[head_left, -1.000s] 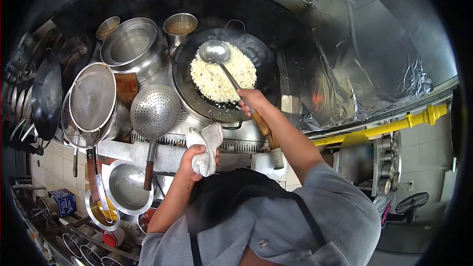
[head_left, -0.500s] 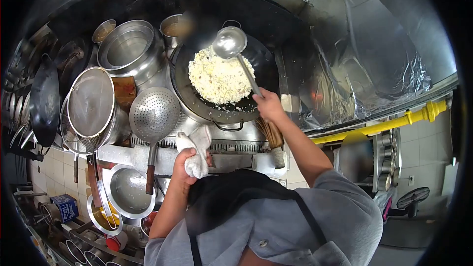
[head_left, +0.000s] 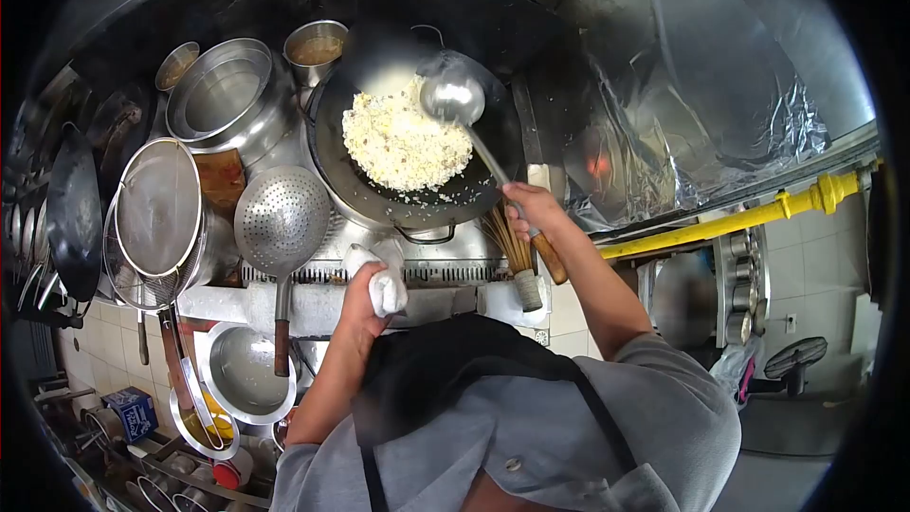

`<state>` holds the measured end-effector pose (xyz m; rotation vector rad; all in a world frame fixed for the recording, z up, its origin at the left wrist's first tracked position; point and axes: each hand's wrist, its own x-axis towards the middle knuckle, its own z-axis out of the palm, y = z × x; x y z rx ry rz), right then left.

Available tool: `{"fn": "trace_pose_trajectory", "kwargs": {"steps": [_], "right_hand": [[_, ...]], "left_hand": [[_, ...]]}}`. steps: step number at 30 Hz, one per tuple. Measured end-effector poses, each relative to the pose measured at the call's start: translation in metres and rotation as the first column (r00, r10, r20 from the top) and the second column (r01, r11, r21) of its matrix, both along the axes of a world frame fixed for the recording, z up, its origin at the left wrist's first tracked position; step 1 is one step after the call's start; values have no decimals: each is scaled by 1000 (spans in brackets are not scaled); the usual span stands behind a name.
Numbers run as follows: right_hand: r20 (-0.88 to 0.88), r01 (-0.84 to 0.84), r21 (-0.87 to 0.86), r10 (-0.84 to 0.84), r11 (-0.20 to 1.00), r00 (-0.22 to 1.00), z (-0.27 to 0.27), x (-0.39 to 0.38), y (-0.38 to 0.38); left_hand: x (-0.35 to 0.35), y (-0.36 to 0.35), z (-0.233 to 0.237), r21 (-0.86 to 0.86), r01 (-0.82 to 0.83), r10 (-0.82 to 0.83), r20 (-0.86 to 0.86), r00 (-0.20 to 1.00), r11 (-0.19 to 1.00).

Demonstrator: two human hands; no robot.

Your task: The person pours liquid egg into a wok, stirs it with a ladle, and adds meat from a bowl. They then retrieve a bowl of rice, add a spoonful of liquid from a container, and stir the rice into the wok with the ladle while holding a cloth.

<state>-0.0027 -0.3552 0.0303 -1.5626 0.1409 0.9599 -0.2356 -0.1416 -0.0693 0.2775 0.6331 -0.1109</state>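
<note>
Two hands are at work over the stove. The right hand has its fingers wrapped tight round the ladle, just above its wooden grip. The left hand is bunched into a fist on a white cloth at the stove's front edge, a little below the wok. The ladle lies on a slant: its long axis runs from the wooden end down by the wrist, up and leftward across the near rim, to the bowl, which points away from the person. The bowl sits hollow side up at the far right edge of the rice. The rice itself is heaped toward the left of the wok. From where I stand, the stirring would go best with the bowl's lip slid low under the heap rather than pushed through its top, turning grains over from the bare black side. The cloth hand should be on the wok's near handle to steady it, so nothing spills toward the brush or the skimmer.
</note>
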Motion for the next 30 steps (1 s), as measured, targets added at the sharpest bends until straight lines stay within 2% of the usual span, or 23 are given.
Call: {"fn": "trace_pose_trajectory", "kwargs": {"steps": [1, 2, 3, 4, 5, 7, 9, 11, 12, 13, 15, 16, 17, 19, 20, 22, 23, 24, 25, 26, 27, 28, 30], "right_hand": [[-10, 5, 1, -5, 1000, 1000, -14, 0, -3], [197, -83, -169, 117, 982, 973, -24, -1, -2], [375, -136, -349, 271, 927, 887, -32, 2, -1], [613, -105, -475, 414, 874, 673, -41, 5, -5], [612, -109, -471, 413, 875, 674, -28, -3, -9], [437, -165, -337, 309, 927, 844, 21, -29, -18], [319, -225, -329, 332, 917, 888, 23, -25, -28], [246, -306, -565, 511, 766, 824, -13, -7, -33], [728, -128, -613, 620, 780, 292, -74, 12, -41], [735, -121, -607, 613, 786, 290, -69, 7, -26], [496, 93, -854, 745, 513, 446, -39, -18, 22], [498, 92, -851, 739, 517, 453, -29, -28, 19], [463, -63, -830, 749, 553, 475, -23, -43, 15], [473, -286, -729, 760, 622, 446, 3, -65, -7], [514, -357, -671, 755, 650, 408, 27, -70, -38], [334, -494, -685, 834, 535, 440, 95, -95, -81], [395, -487, -642, 800, 592, 452, 112, -108, -103], [356, -494, -667, 821, 558, 447, 126, -117, -113], [478, -463, -692, 832, 554, 281, 118, -118, -119], [367, -425, -766, 871, 483, 327, 108, -117, -109], [253, -391, -829, 892, 400, 375, 97, -110, -89], [245, -358, -854, 899, 377, 362, 82, -99, -66], [431, -220, -821, 824, 527, 368, 17, -64, -41]], "left_hand": [[0, -4, -14, 1, 5, -5, -10, 1000, 1000], [6, -10, -13, 36, 21, -20, -41, 999, 999], [14, -13, -12, 71, 31, -26, -66, 997, 997], [18, -14, -16, 93, 28, -23, -55, 998, 995], [19, -13, -9, 97, 26, -20, -59, 998, 995], [21, -9, 11, 152, 62, -36, -168, 985, 986], [23, -4, 12, 150, 76, -50, -168, 985, 986], [29, -3, 13, 161, 85, -45, -242, 969, 983], [34, -3, 17, 162, 121, -83, -226, 971, 979], [44, -6, 23, 171, 125, -85, -220, 972, 977], [65, -14, 35, 98, 174, -148, -230, 962, 980], [87, -14, 12, 104, 223, -209, -132, 969, 969], [107, -16, -23, 113, 273, -271, -37, 962, 955], [121, -31, -52, 295, 125, -116, -48, 992, 947], [109, -39, -35, 319, 111, -53, -184, 982, 941], [62, -56, 6, 286, 67, -16, -178, 984, 956], [40, -61, 46, 269, 114, -43, -255, 966, 956], [25, -63, 47, 274, 106, -63, -163, 985, 956], [15, -64, 47, 279, 106, -89, -72, 993, 955], [19, -61, 40, 209, 157, -129, -141, 982, 965], [30, -60, 75, 250, 126, -80, -186, 979, 960], [56, -49, 50, 305, 117, -78, -138, 987, 945], [59, -50, -7, 411, 93, -27, -163, 986, 907]]}}
